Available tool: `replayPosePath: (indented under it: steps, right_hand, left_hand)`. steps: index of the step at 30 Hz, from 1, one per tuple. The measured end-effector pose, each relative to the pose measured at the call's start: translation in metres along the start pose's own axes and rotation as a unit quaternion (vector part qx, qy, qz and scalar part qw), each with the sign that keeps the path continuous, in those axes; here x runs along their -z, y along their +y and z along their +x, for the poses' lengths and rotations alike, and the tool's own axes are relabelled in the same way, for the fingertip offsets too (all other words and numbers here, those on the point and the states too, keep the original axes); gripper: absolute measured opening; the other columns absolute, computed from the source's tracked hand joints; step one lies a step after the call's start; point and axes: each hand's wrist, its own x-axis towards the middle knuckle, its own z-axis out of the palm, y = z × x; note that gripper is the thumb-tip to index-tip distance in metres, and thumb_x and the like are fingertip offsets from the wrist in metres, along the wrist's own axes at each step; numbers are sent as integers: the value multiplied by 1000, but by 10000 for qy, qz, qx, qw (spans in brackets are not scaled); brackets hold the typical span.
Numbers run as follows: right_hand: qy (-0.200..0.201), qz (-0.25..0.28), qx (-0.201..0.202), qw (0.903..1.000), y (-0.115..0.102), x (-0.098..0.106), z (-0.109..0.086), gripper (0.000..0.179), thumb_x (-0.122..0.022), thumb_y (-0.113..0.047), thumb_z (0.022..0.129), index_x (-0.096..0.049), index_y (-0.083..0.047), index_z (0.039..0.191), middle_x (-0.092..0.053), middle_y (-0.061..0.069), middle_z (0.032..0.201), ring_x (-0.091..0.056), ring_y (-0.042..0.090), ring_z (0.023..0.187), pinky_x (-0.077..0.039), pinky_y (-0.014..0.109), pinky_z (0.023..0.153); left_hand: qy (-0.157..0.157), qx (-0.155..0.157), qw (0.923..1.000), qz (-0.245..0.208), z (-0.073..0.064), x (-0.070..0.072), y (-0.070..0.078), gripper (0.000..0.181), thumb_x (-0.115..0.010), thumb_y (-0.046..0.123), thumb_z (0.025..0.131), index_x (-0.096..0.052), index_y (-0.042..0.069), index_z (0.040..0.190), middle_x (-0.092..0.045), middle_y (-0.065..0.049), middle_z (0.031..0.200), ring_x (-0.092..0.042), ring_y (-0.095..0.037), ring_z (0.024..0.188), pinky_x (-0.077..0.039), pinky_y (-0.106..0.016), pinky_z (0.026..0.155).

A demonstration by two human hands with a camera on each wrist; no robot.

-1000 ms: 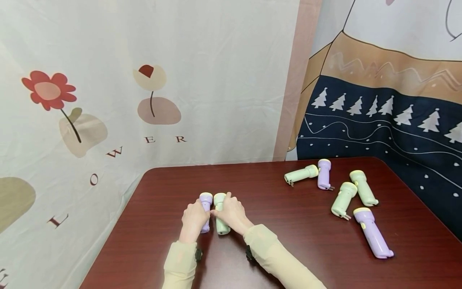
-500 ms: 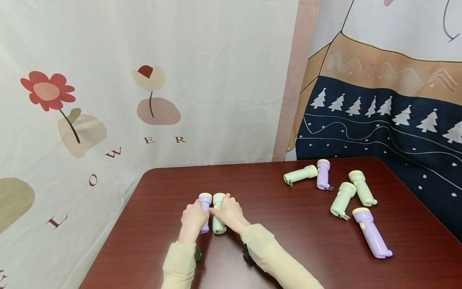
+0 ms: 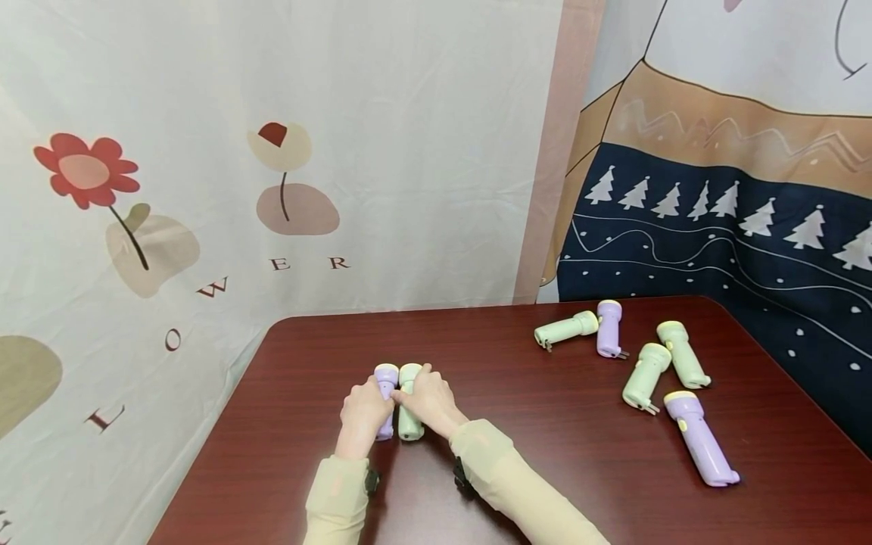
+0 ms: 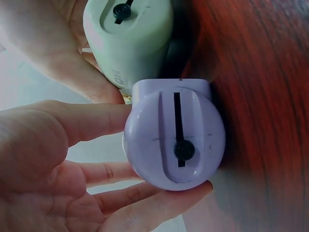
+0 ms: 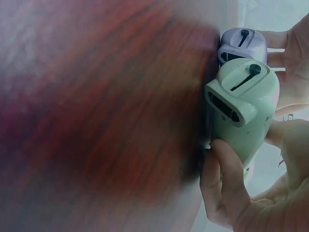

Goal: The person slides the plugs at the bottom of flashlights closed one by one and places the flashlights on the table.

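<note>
1. Clock directions are as in the head view, with 12 o'clock toward the table's (image 3: 490, 356) far edge. The lilac flashlight (image 3: 386, 384) lies on the table at 3 o'clock from the middle of the left hand (image 3: 365, 410), partly under its fingers.

2. The green flashlight (image 3: 410, 425) lies at 9 o'clock from the middle of the right hand (image 3: 431, 399), so both flashlights sit between the hands.

3. Their long axes run almost parallel, from 12 to 6 o'clock, with the wide lens ends at 12. The green one is at 3 o'clock from the lilac one, just beside it; whether their bodies touch, I cannot tell.

4. The left hand pinches the lilac flashlight, thumb on the flank facing the green one, fingers on the opposite flank. It is the nearer hand to lilac.

5. The right hand pinches the green flashlight, its thumb reaching toward 9 o'clock, close to the left hand. It is the nearer hand to green.

6. Well apart, toward 2 to 3 o'clock, lie a sideways green flashlight (image 3: 566, 329), a far lilac flashlight (image 3: 609, 330), an inner green flashlight (image 3: 646, 378), an outer green flashlight (image 3: 684, 356) and a near lilac flashlight (image 3: 701, 439).
</note>
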Motion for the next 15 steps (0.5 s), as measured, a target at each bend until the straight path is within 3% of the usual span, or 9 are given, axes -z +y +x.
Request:
replayPosePath:
  steps: [15]
  right_hand:
    - [-45,-24,-17,10000,-1,3,-2,72,-71,-44,79,-50,13,119,-66,26,92,-68,37,79,-54,41,65]
  left_hand:
    - [-76,41,10000,9,-2,1,1,45,-67,24,79,-57,-9,109,-63,-33,94,-63,-49,81,-51,-53,61]
